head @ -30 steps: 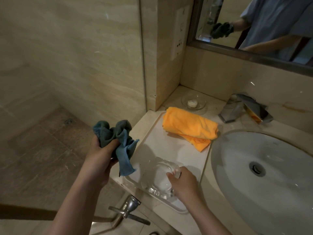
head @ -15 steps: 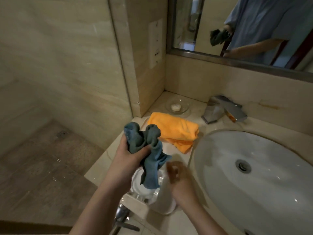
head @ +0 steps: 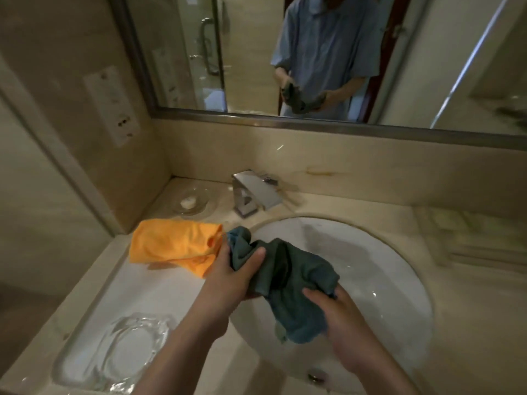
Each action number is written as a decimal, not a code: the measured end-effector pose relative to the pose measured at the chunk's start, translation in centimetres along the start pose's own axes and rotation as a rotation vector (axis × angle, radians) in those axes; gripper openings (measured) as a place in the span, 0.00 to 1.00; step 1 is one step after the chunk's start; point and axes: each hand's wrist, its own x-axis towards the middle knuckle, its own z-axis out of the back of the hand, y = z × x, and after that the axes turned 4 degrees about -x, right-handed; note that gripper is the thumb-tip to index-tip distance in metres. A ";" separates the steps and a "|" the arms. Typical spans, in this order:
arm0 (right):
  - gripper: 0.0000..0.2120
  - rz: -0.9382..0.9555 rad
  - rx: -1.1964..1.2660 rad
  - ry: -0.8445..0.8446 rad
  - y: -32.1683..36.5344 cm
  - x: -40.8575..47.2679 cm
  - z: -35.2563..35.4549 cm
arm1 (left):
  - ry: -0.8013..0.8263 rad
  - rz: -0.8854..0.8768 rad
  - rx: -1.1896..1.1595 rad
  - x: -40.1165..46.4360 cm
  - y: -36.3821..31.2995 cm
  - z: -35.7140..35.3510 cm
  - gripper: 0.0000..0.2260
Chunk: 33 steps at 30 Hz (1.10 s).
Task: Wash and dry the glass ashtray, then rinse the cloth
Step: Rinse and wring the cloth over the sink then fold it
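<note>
The left hand gripped one bunched end of the teal cloth, thumb pressed over the folds; the right hand pinched the lower, hanging end. Stretched between them, the cloth hung over the near left part of the white basin. It looked soft and limp, probably light unless soaked, so gathering it into a fist should serve better than holding an edge. The glass ashtray sat untouched on the white tray, near left, well apart from both hands. It looked thick, heavy and fragile, likely slippery when wet, and would be best taken by its opposite walls. The orange cloth lay folded at the tray's far end, with the faucet and soap dish beyond.
</note>
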 end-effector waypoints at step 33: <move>0.17 -0.072 0.232 0.285 8.1 -1.9 2.0 | 0.450 -0.613 0.877 -1.3 -2.8 -5.0 0.26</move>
